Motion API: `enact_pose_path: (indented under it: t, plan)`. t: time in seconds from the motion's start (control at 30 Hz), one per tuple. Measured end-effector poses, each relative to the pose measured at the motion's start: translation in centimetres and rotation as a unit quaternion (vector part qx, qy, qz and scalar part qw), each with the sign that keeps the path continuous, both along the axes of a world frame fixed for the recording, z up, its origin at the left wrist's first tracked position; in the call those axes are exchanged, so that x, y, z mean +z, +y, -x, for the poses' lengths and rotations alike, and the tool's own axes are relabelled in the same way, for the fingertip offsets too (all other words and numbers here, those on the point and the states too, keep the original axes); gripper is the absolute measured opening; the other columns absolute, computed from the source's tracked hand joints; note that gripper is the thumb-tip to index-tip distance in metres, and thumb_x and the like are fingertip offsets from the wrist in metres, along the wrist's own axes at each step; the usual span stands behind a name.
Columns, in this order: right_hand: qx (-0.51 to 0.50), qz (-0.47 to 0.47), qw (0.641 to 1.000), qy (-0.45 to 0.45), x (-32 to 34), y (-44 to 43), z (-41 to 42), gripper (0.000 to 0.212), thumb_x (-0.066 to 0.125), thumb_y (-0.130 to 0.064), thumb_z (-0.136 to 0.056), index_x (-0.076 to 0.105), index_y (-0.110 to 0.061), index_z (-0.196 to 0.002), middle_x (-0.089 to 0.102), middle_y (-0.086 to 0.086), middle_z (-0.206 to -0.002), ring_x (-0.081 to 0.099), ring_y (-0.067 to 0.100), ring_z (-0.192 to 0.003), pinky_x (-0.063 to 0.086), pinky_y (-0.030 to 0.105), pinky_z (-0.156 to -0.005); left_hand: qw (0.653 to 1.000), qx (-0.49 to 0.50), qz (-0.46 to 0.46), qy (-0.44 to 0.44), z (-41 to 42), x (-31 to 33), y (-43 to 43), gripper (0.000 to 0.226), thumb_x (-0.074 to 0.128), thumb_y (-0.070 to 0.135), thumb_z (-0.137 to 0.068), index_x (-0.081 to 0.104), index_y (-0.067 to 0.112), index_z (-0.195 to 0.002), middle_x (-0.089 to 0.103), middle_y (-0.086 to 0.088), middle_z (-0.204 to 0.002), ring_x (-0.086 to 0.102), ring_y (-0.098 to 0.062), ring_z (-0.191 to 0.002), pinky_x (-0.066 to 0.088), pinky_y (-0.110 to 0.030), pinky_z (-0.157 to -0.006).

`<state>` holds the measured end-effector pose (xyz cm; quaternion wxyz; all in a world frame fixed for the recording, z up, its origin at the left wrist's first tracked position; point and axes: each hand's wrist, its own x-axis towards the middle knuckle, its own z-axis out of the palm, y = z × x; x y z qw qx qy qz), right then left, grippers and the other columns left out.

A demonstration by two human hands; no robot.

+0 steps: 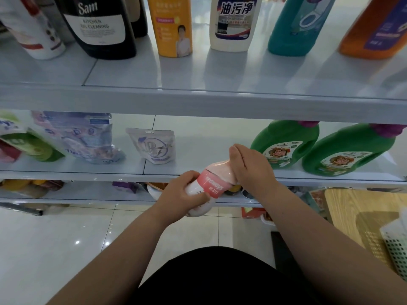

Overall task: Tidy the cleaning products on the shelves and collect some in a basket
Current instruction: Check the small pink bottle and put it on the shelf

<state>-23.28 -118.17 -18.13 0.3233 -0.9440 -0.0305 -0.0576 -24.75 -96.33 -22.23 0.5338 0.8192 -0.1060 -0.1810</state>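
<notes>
Centrally, both hands hold one pink-and-white bottle [211,182] in the air, just in front of the front edge of the middle shelf [92,172]. The bottle is tilted, top end up and to the right, and its label print reads upside down. The left hand [186,191] grips the white lower body, with the thumb lying across the label's edge and the fingers curled round the far side. The right hand [250,167] is closed over the top end, which hides the cap. The bottle touches no shelf. On the middle shelf, a small white pouch [154,146] stands near the middle. A larger blue-and-lilac pouch [88,137] stands towards the left end, beside green packs at the left edge that are too blurred to read. Two green jugs [285,145] [349,150] with purple caps stand side by side at the right end, just behind the right hand. On the upper shelf [198,100], set back from the front edge, stand a row of products. From left to right they are a white bottle with red print [33,29], a black bottle marked "Kitchen Oil Cleaning" [99,25], a yellow bottle [172,25], a white bottle with Chinese lettering [233,23], a teal bottle [295,25] and an orange bottle [374,27]. The goods on the lower shelf [88,200] are too dim to make out. A white perforated basket [396,247] sits on a wooden table [352,208] at the far right, well apart from the hands.
</notes>
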Motion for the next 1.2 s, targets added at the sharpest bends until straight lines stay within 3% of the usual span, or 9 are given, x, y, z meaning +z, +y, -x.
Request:
enact_pose_path:
  t: [0.1,0.17,0.27,0.37,0.43,0.5,0.7,0.87,1.2]
  plan:
    - [-0.016,-0.177,0.983,0.045,-0.4,0.4,-0.1,0.032,0.044,-0.047,-0.103,0.046,-0.025,-0.08,0.049,-0.006,-0.071,0.046,0.005,-0.061,0.041,0.027,-0.057,0.999,0.028,0.031,0.018,-0.2,-0.8,-0.4,0.042,0.07,0.053,-0.064,0.061,0.039,-0.103,0.067,0.021,-0.096,0.065,-0.002,-0.085,0.054,-0.024,-0.069]
    - [-0.029,-0.308,0.942,0.132,-0.7,1.0,0.0,0.024,0.058,-0.052,-0.098,0.052,-0.029,-0.095,0.059,-0.007,-0.089,0.06,-0.001,-0.078,0.05,0.02,-0.059,0.997,0.054,0.055,0.028,-0.4,-1.2,-0.8,0.042,0.073,0.055,-0.066,0.06,0.044,-0.104,0.067,0.022,-0.098,0.066,-0.002,-0.085,0.057,-0.026,-0.067]
    - [-0.049,-0.382,0.893,0.233,-1.8,1.8,0.0,0.047,0.074,-0.057,-0.085,0.052,-0.034,-0.12,0.064,-0.004,-0.115,0.069,0.019,-0.103,0.062,0.029,-0.064,0.994,0.07,0.081,0.032,-0.6,-1.6,-1.3,0.042,0.077,0.06,-0.068,0.056,0.054,-0.103,0.066,0.023,-0.1,0.068,-0.003,-0.084,0.06,-0.026,-0.062]
    - [-0.056,-0.318,0.919,0.228,-2.9,2.0,-0.6,0.062,0.083,-0.054,-0.079,0.047,-0.036,-0.126,0.06,-0.013,-0.113,0.066,0.013,-0.099,0.062,0.025,-0.062,0.997,0.064,0.029,0.005,-1.3,-2.6,-1.3,0.042,0.075,0.065,-0.072,0.054,0.057,-0.107,0.066,0.022,-0.105,0.065,-0.002,-0.092,0.06,-0.028,-0.074]
    - [-0.044,-0.228,0.952,0.202,-3.5,2.0,-1.2,0.06,0.084,-0.051,-0.078,0.044,-0.041,-0.122,0.056,-0.027,-0.106,0.059,-0.001,-0.093,0.048,0.011,-0.062,0.998,0.042,-0.037,-0.021,-2.0,-3.5,-1.1,0.047,0.071,0.066,-0.077,0.054,0.05,-0.118,0.066,0.018,-0.111,0.062,-0.003,-0.098,0.056,-0.028,-0.082]
    - [-0.038,-0.2,0.961,0.188,-4.1,2.1,-1.8,0.062,0.087,-0.047,-0.074,0.044,-0.043,-0.119,0.056,-0.029,-0.102,0.056,-0.008,-0.09,0.04,0.01,-0.065,0.99,0.003,-0.123,-0.071,-2.9,-4.7,-0.6,0.055,0.063,0.063,-0.085,0.052,0.039,-0.134,0.064,0.012,-0.122,0.06,-0.01,-0.109,0.052,-0.033,-0.091]
    - [-0.086,-0.213,0.962,0.145,-5.8,2.7,-4.7,0.058,0.089,-0.037,-0.075,0.051,-0.026,-0.118,0.061,-0.005,-0.115,0.06,0.016,-0.103,0.046,0.03,-0.082,0.892,-0.113,-0.417,-0.135,-5.3,-8.3,1.3,0.082,0.055,0.056,-0.096,0.023,0.019,-0.162,0.035,-0.006,-0.16,0.03,-0.028,-0.147,0.027,-0.043,-0.121]
    - [-0.11,-0.179,0.969,0.128,-6.4,3.4,-7.1,0.064,0.087,-0.037,-0.078,0.049,-0.016,-0.125,0.057,0.006,-0.125,0.056,0.024,-0.11,0.044,0.034,-0.088,0.86,-0.153,-0.477,-0.101,-6.3,-9.3,2.3,0.084,0.049,0.058,-0.097,0.012,0.023,-0.164,0.014,-0.008,-0.168,0.009,-0.032,-0.154,0.017,-0.051,-0.124]
    - [-0.132,-0.143,0.969,0.152,-6.4,5.1,-8.3,0.071,0.083,-0.044,-0.082,0.037,-0.019,-0.129,0.045,0.007,-0.128,0.051,0.025,-0.108,0.042,0.035,-0.089,0.856,-0.171,-0.477,-0.1,-6.4,-10.1,2.9,0.085,0.051,0.055,-0.096,0.011,0.021,-0.163,0.01,-0.006,-0.168,0.004,-0.031,-0.155,0.015,-0.051,-0.124]
